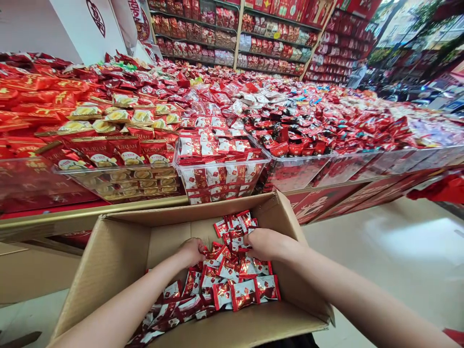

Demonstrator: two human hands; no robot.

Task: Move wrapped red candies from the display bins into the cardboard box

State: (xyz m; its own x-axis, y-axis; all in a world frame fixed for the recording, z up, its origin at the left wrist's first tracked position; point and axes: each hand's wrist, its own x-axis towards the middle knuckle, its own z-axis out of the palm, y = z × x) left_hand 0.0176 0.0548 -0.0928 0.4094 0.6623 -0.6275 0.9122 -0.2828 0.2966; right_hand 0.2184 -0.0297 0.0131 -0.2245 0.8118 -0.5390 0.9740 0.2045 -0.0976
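Note:
Both my arms reach into an open cardboard box (123,256) that holds a heap of small red-and-white wrapped candies (228,268). My left hand (192,252) is at the left of the heap, its fingers curled in at the edge of a red wrapper. On the other side, my right hand (266,243) is closed round the edge of a cluster of candies (237,227) near the box's far right corner. Its fingertips are partly hidden behind the wrappers. Just beyond the box stands a clear bin (223,166) stacked with similar red-and-white packets in rows.
Left of that bin is a clear bin of durian packets (132,153); orange-red packets (25,108) lie farther left. More candy bins (304,166) run off to the right. Stocked shelves (203,34) stand behind. Pale floor (391,246) shows at right.

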